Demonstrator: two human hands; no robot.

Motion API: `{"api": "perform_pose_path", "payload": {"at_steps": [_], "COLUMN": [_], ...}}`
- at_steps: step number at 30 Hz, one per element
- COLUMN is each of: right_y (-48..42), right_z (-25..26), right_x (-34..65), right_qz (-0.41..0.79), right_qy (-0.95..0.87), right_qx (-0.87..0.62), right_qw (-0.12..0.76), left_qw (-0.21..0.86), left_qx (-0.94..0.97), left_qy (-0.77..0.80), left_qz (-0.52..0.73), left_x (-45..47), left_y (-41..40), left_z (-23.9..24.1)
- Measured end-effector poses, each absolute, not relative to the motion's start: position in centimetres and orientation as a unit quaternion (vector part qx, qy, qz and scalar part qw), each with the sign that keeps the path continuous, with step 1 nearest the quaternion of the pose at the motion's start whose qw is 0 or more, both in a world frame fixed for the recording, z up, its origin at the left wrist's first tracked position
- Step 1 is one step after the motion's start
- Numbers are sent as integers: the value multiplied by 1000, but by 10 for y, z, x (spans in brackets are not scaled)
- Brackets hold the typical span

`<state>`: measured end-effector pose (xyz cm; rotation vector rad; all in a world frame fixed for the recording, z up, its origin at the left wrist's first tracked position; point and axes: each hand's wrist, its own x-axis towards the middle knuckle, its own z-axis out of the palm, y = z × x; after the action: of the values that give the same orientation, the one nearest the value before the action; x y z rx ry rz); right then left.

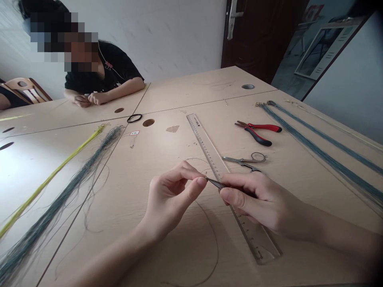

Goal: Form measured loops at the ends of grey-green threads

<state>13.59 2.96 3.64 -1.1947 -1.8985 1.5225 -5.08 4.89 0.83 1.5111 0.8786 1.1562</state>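
Note:
My left hand (176, 195) is closed, thumb and forefinger pinching a thin cord (216, 235) that loops down over the table. A tiny metal piece, too small to make out, shows at those fingertips. In my right hand (254, 199) is a pair of dark pointed tweezers (214, 183), its tip touching the small piece at my left fingertips. Beneath my right hand a clear ruler (209, 153) lies slantwise. Small folding scissors (242, 160) rest just beyond that hand, and red-and-black pliers (259, 130) lie farther back.
Bundles of teal cord (317, 147) stretch along the right side. On the left lie a yellow cord bundle (60, 171) and a grey-teal one (66, 191). A black ring (134, 118) sits near a table hole (149, 122). Across the table (179, 93) sits another person (119, 63).

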Motion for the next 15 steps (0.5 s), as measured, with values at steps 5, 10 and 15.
{"api": "perform_pose_path", "payload": {"at_steps": [5, 10, 15], "right_y": [30, 29, 29], "right_z": [35, 35, 36], "right_x": [135, 134, 135], "right_qz": [550, 539, 522], "right_qy": [-681, -688, -696], "right_qx": [-428, -431, -444], "right_qw": [227, 225, 215], "left_qw": [491, 479, 487], "left_qx": [630, 633, 626], "left_qy": [359, 357, 355], "left_qz": [482, 492, 494], "left_x": [-51, -52, -52], "left_y": [48, 47, 46], "left_z": [8, 7, 6]}}
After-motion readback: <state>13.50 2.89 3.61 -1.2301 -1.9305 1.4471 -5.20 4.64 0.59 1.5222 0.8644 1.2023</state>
